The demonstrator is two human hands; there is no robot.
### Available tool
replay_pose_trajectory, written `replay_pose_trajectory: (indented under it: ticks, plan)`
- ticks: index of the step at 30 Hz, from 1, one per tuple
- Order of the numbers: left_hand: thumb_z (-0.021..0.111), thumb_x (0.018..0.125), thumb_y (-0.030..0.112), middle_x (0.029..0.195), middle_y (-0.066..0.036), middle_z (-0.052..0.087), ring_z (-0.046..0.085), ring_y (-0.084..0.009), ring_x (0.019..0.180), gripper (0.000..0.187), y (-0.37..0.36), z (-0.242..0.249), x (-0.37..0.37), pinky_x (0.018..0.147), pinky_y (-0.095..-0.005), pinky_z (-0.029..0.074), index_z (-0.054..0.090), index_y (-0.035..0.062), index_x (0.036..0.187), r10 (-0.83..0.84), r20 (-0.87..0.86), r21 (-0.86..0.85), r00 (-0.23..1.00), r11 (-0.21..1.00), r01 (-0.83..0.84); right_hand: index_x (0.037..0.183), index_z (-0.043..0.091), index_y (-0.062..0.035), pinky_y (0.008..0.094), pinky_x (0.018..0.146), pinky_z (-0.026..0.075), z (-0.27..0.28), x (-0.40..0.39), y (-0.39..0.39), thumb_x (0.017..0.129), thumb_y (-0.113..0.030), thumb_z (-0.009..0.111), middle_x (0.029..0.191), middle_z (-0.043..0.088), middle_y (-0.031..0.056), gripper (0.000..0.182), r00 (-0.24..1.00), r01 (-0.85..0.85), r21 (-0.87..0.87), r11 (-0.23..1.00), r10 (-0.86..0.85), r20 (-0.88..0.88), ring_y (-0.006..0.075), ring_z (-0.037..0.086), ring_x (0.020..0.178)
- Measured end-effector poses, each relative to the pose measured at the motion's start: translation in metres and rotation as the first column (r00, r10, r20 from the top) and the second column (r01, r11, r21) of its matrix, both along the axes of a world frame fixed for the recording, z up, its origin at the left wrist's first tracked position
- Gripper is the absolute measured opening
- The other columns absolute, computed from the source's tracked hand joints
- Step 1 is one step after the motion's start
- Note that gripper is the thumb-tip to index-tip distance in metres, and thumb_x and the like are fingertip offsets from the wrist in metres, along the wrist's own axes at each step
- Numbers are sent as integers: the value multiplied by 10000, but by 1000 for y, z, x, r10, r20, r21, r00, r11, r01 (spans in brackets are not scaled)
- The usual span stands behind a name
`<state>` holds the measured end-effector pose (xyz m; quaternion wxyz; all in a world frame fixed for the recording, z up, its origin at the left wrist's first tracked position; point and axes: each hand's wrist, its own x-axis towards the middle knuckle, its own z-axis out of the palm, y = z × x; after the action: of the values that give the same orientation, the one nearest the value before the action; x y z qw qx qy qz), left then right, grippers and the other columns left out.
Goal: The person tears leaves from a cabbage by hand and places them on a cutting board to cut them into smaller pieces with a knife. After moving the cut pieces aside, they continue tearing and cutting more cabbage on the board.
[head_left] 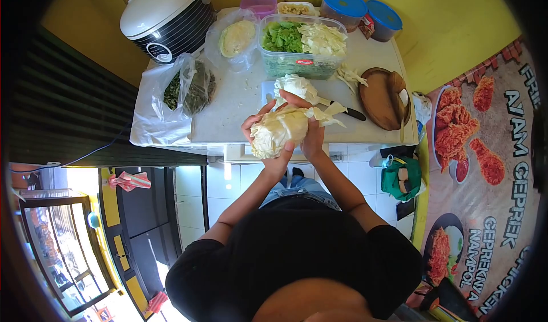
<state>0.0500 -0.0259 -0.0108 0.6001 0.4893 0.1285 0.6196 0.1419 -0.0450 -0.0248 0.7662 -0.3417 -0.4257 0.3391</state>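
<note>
A pale cabbage piece (278, 132) is held up just over the table's front edge, loose leaves sticking out at its right. My left hand (276, 163) wraps its left side and underside, fingers curled round and thumb on the near face. On the right side, my right hand (311, 140) grips the same cabbage. Just behind, another cut cabbage piece (295, 87) lies on a white cutting board (268, 91). A knife (355, 114) with a black handle rests beside it, its blade partly hidden by the cabbage.
A clear tub (302, 65) holds chopped greens and shredded cabbage. Around it are a bagged cabbage (237, 39), a bag of dark greens (191, 88), a rice cooker (168, 19), blue-lidded containers (344, 2) and a wooden mortar (379, 99). A green bag (402, 179) sits below right.
</note>
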Motion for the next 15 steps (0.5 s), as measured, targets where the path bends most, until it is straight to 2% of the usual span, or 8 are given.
replay_pose_trajectory:
  ticks: [1, 3, 7, 9, 10, 12, 13, 15]
  plan:
    - [802, 745, 339, 1363, -250, 363, 415, -364, 1278, 813, 1, 1, 0, 1051, -474, 378, 222, 133, 1276, 0, -24, 24, 1000, 1000, 0, 1297, 482, 45, 427, 1050, 376, -7, 2, 2, 1002, -466, 354, 1293, 537, 233, 603, 1000, 1, 0, 1000, -1, 1, 322, 533, 1195]
    - [811, 729, 348, 1380, -259, 348, 376, -364, 1306, 852, 1, 1, -1, 1058, -468, 375, 215, 128, 1298, 7, -74, 69, 997, 998, -2, 1054, 598, 46, 433, 1034, 390, -10, 3, 5, 1019, -435, 315, 1196, 601, 239, 559, 989, 150, 63, 987, -150, -10, 317, 549, 1172]
    - [823, 712, 327, 1398, -262, 340, 351, -354, 1325, 914, 11, -1, -7, 1062, -457, 376, 201, 118, 1350, -5, -171, 99, 985, 995, 22, 949, 585, 34, 441, 1042, 381, 7, -4, -2, 1033, -388, 303, 1171, 615, 249, 514, 968, 242, -42, 969, -244, -55, 316, 565, 1147]
    - [831, 703, 180, 1387, -224, 368, 401, -308, 1299, 970, 15, 4, -15, 1035, -425, 417, 182, 106, 1420, -150, -201, -34, 968, 989, 146, 957, 595, 24, 470, 1073, 349, 9, 3, 0, 1034, -353, 329, 1132, 627, 232, 468, 924, 381, 47, 924, -382, 26, 308, 580, 1121]
    - [831, 703, 180, 1387, -224, 368, 401, -308, 1299, 970, 14, 9, -18, 1035, -425, 417, 182, 106, 1420, -149, -201, -34, 968, 989, 145, 957, 595, 24, 470, 1073, 349, 9, 8, -1, 1034, -353, 329, 1132, 627, 232, 468, 924, 380, 47, 924, -381, 26, 308, 580, 1121]
    - [827, 693, 84, 1403, -199, 352, 432, -274, 1277, 962, 14, 16, -23, 1005, -385, 448, 198, 98, 1420, -334, -151, -164, 930, 936, 310, 937, 597, 13, 504, 1093, 323, 10, 15, -3, 1030, -304, 356, 1062, 641, 208, 409, 840, 427, 194, 883, -466, 279, 297, 588, 1107]
    - [832, 678, 58, 1334, -191, 439, 507, -249, 1203, 926, 14, 12, -24, 954, -360, 480, 260, 69, 1406, -341, -218, -164, 914, 936, 310, 885, 601, 7, 528, 1093, 317, 11, 15, -6, 1023, -273, 359, 1007, 643, 184, 395, 846, 370, 228, 901, -427, 319, 282, 598, 1075]
    - [834, 675, 63, 1262, -180, 492, 537, -244, 1161, 895, 14, 14, -25, 936, -354, 487, 296, 54, 1390, -345, -276, -237, 897, 929, 284, 861, 603, 9, 526, 1094, 318, 13, 13, -15, 1021, -268, 354, 1011, 643, 188, 405, 839, 334, 218, 917, -395, 375, 284, 604, 1050]
